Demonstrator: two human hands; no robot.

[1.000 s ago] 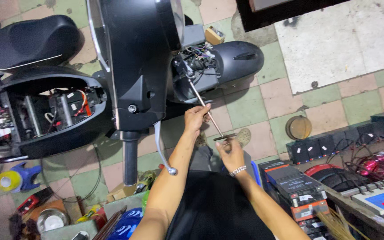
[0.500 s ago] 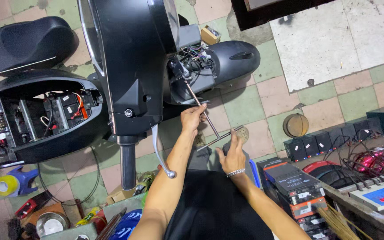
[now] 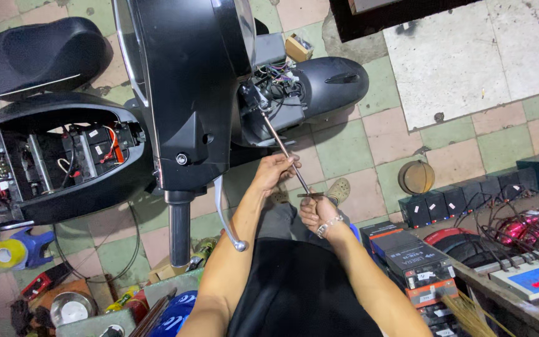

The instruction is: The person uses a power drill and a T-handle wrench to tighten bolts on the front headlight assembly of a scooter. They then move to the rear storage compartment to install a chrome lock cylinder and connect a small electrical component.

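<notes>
A black electric scooter (image 3: 188,93) stands below me with its front panel open, wiring (image 3: 276,75) exposed. A long T-handle wrench (image 3: 282,146) runs from that wiring area down to my hands. My left hand (image 3: 274,170) grips the shaft midway. My right hand (image 3: 314,211), with a bracelet on the wrist, holds the cross handle at the lower end. The wrench tip sits in the scooter's front cavity. The handlebar grip (image 3: 180,234) and brake lever (image 3: 224,215) hang just left of my left forearm.
The open seat bay (image 3: 63,156) shows batteries and wires; the raised seat (image 3: 32,53) is at upper left. Black batteries (image 3: 438,206) and a charger bench with cables (image 3: 519,249) lie right. Tools, cans and a yellow tape roll (image 3: 7,253) clutter lower left.
My view has shifted slightly. Both hands stay on the wrench, and the right hand has turned the cross handle a little and moved lower.
</notes>
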